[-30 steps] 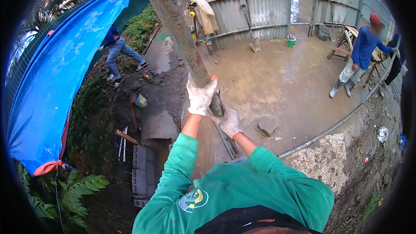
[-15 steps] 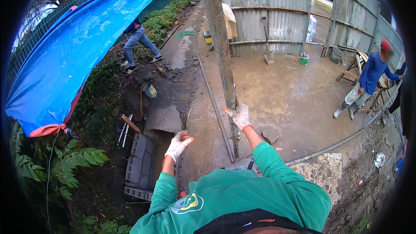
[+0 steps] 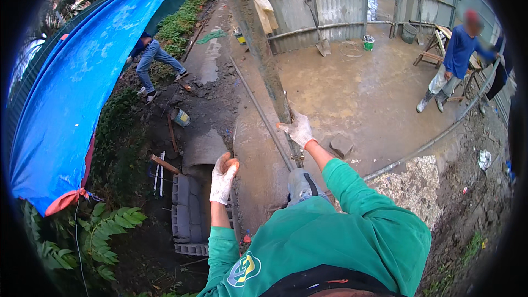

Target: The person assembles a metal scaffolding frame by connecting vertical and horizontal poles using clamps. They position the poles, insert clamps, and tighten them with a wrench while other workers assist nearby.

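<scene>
A long, mud-caked pole (image 3: 258,44) stands in front of me, its top tilted left. My right hand (image 3: 298,129), in a white glove, is closed round its lower part, the thumb crossing the front. My left hand (image 3: 223,180), in a stained white glove, is raised clear of the pole with its fingers loosely bent and nothing visible in them. Below that hand is a pit edged with grey hollow blocks (image 3: 188,209). My leg (image 3: 303,184) partly covers the ground at the pole's foot.
A thin pipe (image 3: 261,113) lies beside the pole, and a stone block (image 3: 341,144) to its right. A blue tarpaulin (image 3: 93,88) hangs at left. One person (image 3: 157,60) bends nearby; another (image 3: 459,58) stands at right. A shovel (image 3: 318,28) leans on the metal fence.
The view has turned, shifting the background left. The pole leans more to the left, still in my right hand. My left hand has turned more upright. The person at left bends lower.
</scene>
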{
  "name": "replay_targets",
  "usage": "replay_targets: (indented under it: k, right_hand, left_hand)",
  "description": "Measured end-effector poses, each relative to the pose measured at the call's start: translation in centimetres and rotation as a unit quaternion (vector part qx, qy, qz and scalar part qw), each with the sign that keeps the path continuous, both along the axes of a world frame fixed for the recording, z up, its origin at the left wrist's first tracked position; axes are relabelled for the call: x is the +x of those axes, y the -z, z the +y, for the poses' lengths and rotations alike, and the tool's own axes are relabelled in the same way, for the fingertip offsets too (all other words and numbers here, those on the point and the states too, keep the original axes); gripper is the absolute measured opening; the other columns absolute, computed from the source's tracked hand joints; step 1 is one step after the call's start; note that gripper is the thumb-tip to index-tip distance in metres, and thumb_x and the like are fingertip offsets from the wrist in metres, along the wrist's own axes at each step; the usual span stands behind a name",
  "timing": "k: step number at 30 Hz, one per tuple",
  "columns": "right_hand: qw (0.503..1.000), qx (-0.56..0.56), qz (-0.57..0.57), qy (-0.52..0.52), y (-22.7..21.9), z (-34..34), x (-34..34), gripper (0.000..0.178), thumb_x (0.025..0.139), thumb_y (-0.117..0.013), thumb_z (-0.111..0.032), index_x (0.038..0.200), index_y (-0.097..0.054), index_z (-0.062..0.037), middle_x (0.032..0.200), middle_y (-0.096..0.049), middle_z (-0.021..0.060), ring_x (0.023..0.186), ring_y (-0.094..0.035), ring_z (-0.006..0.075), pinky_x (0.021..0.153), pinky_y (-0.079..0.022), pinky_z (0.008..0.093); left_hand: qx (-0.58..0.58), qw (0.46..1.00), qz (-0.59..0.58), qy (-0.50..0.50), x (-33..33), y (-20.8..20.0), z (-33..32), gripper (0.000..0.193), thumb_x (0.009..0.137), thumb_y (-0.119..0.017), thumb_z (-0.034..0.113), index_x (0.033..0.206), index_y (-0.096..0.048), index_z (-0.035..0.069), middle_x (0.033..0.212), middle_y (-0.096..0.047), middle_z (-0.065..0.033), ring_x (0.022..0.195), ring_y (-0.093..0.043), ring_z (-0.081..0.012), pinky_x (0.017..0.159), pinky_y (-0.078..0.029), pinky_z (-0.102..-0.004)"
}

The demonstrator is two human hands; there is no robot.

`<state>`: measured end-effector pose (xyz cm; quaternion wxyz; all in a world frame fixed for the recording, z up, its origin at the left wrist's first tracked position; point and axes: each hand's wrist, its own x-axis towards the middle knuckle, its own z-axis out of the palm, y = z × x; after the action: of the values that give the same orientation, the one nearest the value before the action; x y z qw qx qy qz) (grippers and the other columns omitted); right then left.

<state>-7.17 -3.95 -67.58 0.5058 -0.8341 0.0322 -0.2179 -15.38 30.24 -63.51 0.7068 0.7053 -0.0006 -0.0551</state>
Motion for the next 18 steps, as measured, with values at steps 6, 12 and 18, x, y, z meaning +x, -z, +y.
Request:
replay_targets:
  k: [6,12,18]
  right_hand:
    - [0.998,-0.008,0.052,0.025,-0.1,-0.2,-0.5,0.070,0.079,-0.086,-0.045,0.134,-0.066,-0.0053,0.116,-0.072,0.0269,0.108,-0.069,0.0462,0.090,-0.054,0.0499]
    - [0.999,0.051,0.012,0.015,2.2,0.0,1.0,0.086,0.073,-0.096,-0.040,0.143,-0.061,-0.0055,0.103,-0.072,0.0212,0.092,-0.068,0.0256,0.083,-0.053,0.0391]
    - [0.986,0.124,0.107,0.042,3.1,0.9,1.3,0.082,0.073,-0.099,-0.037,0.139,-0.062,-0.0057,0.097,-0.071,0.0108,0.086,-0.057,0.0121,0.078,-0.051,0.0345]
  left_hand:
    - [-0.016,0.952,-0.269,0.147,8.7,-12.3,-12.8,0.081,0.098,-0.077,0.026,0.165,-0.034,0.010,0.156,-0.049,-0.0192,0.138,-0.055,-0.0299,0.115,-0.045,-0.0453]
    - [-0.058,0.905,-0.361,0.216,17.8,-17.8,-19.4,0.091,0.092,-0.084,0.026,0.165,-0.032,0.010,0.160,-0.046,-0.0181,0.138,-0.055,-0.0331,0.119,-0.040,-0.0511]
    - [-0.176,0.795,-0.221,0.537,25.6,-18.8,-19.2,0.084,0.081,-0.092,0.015,0.150,-0.046,0.001,0.140,-0.064,-0.0223,0.124,-0.066,-0.0352,0.109,-0.052,-0.0493]
